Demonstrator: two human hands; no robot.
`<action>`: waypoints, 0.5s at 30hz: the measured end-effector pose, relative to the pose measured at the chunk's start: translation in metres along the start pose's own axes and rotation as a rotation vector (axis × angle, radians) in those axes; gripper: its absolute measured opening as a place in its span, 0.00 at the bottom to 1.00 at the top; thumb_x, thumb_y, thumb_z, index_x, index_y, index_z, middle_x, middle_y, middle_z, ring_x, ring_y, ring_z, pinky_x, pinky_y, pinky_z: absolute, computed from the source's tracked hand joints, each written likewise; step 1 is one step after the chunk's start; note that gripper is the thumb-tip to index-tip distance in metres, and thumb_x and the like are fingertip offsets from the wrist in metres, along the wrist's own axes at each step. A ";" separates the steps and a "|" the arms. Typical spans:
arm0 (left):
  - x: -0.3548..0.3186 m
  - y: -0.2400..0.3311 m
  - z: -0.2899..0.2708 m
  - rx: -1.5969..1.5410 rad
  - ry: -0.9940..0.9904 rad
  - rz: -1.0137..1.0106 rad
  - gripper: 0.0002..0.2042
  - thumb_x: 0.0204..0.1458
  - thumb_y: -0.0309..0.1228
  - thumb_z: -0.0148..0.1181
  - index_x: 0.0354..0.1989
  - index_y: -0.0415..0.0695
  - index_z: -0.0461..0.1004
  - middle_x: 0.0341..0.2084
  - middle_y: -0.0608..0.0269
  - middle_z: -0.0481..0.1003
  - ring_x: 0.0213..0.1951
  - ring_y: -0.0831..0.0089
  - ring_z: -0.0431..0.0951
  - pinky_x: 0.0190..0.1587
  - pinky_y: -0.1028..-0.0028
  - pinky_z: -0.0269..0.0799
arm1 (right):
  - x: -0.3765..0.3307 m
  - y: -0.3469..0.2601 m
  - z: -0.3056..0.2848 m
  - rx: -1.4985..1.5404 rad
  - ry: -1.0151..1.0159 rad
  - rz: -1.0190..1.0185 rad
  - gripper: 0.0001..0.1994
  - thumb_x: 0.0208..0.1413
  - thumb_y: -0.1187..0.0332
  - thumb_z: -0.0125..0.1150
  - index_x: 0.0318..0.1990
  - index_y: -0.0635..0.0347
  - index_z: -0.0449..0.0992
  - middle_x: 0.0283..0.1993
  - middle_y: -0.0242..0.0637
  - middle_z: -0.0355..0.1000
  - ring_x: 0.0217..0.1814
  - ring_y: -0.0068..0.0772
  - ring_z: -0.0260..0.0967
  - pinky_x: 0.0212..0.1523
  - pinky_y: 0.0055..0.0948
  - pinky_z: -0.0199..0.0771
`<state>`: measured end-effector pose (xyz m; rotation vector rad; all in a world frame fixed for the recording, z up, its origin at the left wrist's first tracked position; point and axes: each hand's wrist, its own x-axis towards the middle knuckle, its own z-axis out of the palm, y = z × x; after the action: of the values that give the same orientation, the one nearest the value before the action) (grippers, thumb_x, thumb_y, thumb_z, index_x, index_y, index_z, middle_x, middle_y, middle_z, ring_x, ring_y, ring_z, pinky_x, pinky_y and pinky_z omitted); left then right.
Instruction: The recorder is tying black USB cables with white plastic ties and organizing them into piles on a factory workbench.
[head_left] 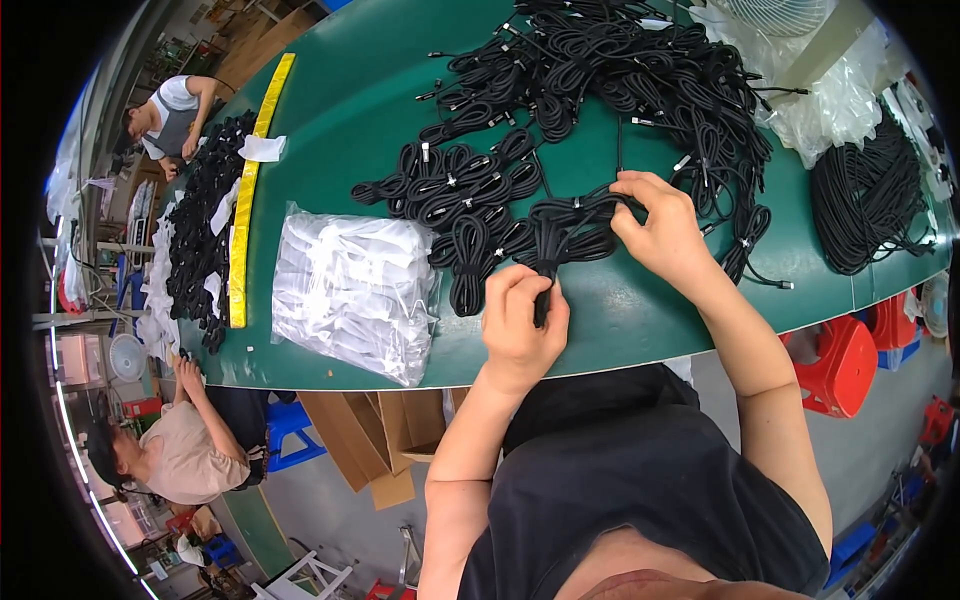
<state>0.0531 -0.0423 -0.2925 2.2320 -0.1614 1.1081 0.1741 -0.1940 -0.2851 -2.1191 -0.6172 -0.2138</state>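
While we coil the black rubber-sheathed cable bundle [565,235] on the green table [340,110], just in front of the row of tied black cable coils [450,190], our left hand [520,325] is closed around its lower end and our right hand [660,230] pinches its upper loops. To do this well, we judge that we should keep the loops even and flat, holding the waist firmly so no strand slips out. Beside us lie a clear plastic bag of white packets [350,290] on the left and a loose heap of black cables [620,70] beyond.
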 end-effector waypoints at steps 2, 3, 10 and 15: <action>-0.001 0.006 -0.002 0.002 -0.111 0.080 0.13 0.34 0.15 0.61 0.31 0.38 0.68 0.28 0.54 0.67 0.27 0.63 0.71 0.26 0.71 0.68 | -0.001 0.004 0.001 -0.004 0.000 -0.030 0.08 0.42 0.72 0.56 0.30 0.67 0.75 0.40 0.50 0.71 0.36 0.47 0.72 0.39 0.35 0.72; -0.003 0.007 -0.001 -0.021 -0.119 0.120 0.13 0.34 0.15 0.61 0.30 0.38 0.68 0.28 0.54 0.68 0.27 0.63 0.71 0.27 0.71 0.68 | -0.001 0.003 0.000 0.014 -0.015 -0.025 0.07 0.43 0.73 0.56 0.29 0.67 0.75 0.39 0.50 0.71 0.36 0.47 0.72 0.38 0.34 0.72; 0.001 0.000 -0.023 -0.365 0.295 -0.500 0.14 0.42 0.17 0.60 0.37 0.39 0.65 0.33 0.58 0.68 0.28 0.76 0.68 0.29 0.80 0.66 | 0.011 0.002 -0.005 -0.028 0.221 -0.037 0.10 0.47 0.72 0.58 0.36 0.66 0.74 0.48 0.50 0.67 0.46 0.48 0.67 0.46 0.34 0.68; 0.013 -0.002 -0.031 -0.908 0.192 -0.765 0.15 0.45 0.18 0.59 0.40 0.39 0.64 0.31 0.61 0.69 0.26 0.80 0.68 0.25 0.82 0.64 | -0.002 -0.041 -0.016 -0.166 -0.010 -0.597 0.15 0.44 0.67 0.62 0.41 0.60 0.72 0.47 0.43 0.67 0.47 0.43 0.65 0.45 0.36 0.65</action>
<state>0.0415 -0.0203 -0.2698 1.1838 0.2240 0.6129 0.1524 -0.1880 -0.2468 -2.0375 -1.2664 -0.6001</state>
